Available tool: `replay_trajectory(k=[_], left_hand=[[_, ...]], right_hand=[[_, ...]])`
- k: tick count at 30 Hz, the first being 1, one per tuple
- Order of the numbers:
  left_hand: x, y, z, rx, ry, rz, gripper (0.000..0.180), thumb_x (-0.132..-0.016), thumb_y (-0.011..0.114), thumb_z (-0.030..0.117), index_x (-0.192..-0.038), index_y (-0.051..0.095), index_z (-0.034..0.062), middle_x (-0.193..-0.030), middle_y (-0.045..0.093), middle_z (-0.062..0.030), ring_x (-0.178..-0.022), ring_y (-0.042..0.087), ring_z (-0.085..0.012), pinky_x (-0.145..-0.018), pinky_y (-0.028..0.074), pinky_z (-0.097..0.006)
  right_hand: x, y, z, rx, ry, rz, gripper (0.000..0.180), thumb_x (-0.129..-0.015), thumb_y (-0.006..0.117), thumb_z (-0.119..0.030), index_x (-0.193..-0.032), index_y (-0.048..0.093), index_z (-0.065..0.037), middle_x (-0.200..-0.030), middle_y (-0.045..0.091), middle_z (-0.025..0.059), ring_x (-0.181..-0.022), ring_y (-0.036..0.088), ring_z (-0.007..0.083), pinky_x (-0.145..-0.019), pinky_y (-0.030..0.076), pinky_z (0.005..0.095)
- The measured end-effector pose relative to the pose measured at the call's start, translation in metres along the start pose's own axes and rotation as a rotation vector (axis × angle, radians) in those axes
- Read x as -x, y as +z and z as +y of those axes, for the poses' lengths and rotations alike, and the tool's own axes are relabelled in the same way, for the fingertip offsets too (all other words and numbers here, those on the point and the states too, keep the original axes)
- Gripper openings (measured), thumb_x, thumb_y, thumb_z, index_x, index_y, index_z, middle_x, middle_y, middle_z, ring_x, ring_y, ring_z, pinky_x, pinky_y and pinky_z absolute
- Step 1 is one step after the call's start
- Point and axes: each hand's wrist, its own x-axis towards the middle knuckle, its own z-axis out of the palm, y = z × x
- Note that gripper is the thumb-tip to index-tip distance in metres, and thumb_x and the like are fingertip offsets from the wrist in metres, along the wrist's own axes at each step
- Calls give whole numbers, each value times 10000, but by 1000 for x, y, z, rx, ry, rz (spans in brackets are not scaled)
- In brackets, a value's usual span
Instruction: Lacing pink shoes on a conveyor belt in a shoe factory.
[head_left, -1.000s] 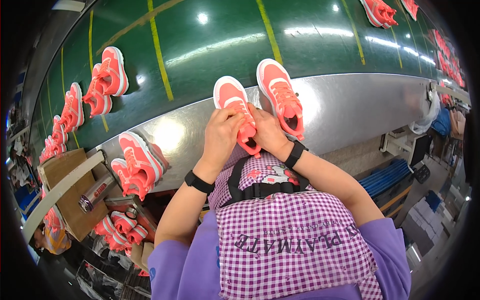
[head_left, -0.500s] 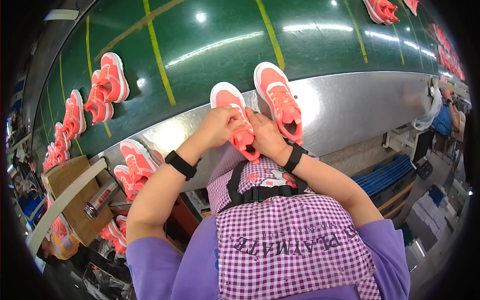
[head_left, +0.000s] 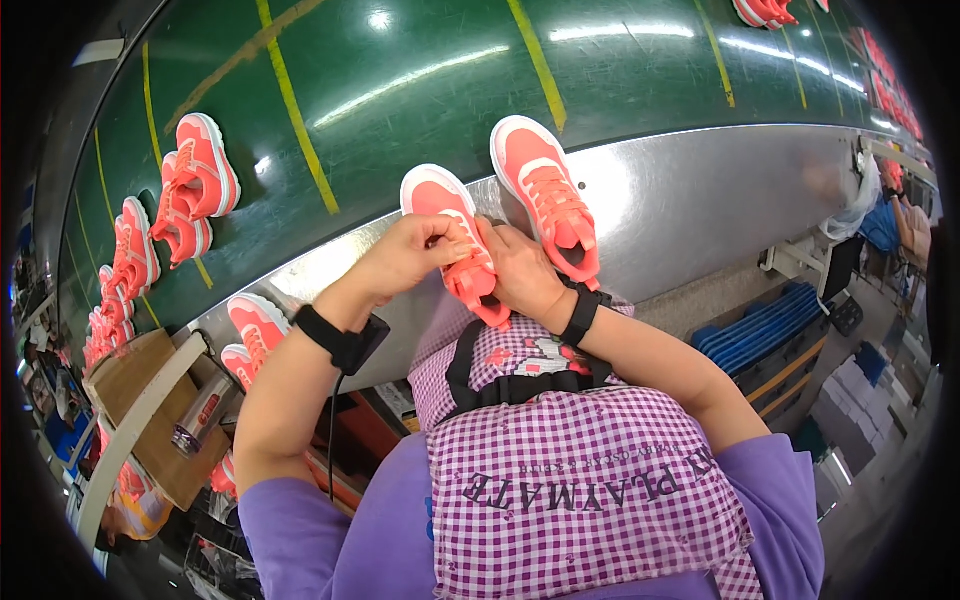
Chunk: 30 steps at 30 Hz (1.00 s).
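Note:
A coral-pink sneaker with a white sole rests on the metal ledge, its toe toward the green belt and its heel toward me. My left hand pinches at its lacing, thumb and fingertips together; the bit of shoelace between them is mostly hidden. Against the right side of the same shoe, my right hand is curled, holding it steady near the laces. The matching sneaker stands just right of that hand, untouched, its laces and heel loop showing. Black bands circle both my wrists.
Beyond the metal ledge runs a green belt with yellow stripes. Several coral sneakers sit on it at the left. Another pair lies by my left forearm, near a cardboard box. Blue slats are below right.
My left hand has drawn slightly left, its fingertips still pinched at the lacing. My right hand keeps its place on the shoe. The whole view has shifted a little, and a cable shows below my left wrist.

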Motion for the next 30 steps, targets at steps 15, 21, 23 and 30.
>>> replay_trajectory(k=[15,21,23,30], left_hand=[[33,74,-45,-944,515,852,320,-876,578,132,-1184,602,48,-1100,596,-134,-1057,545,-309,-899,434,-387],[25,86,-65,-336,301,972,306,-928,540,134,-1206,597,19,-1105,590,-163,-1053,550,-316,-915,434,-374],[22,93,-64,-341,371,1053,269,-923,545,108,-1154,629,-1,-1070,613,-166,-974,611,-285,-853,470,-334],[27,96,-61,-216,323,1039,240,-922,552,114,-1102,648,-13,-1044,609,-160,-926,610,-285,-822,479,-339]], right_hand=[[-2,3,10,-68,-1,6,593,-735,649,-72,-1281,454,54,-1029,598,236,-931,594,384,-802,502,425],[-2,2,12,-137,2,4,520,-753,609,-28,-1253,496,55,-1019,618,256,-922,608,395,-819,498,430],[-1,3,11,-92,-1,14,518,-754,613,-32,-1252,499,55,-1060,613,265,-964,607,395,-839,497,422],[-2,2,8,-98,22,18,519,-748,642,-53,-1240,510,46,-1091,611,259,-977,609,391,-855,495,416]])
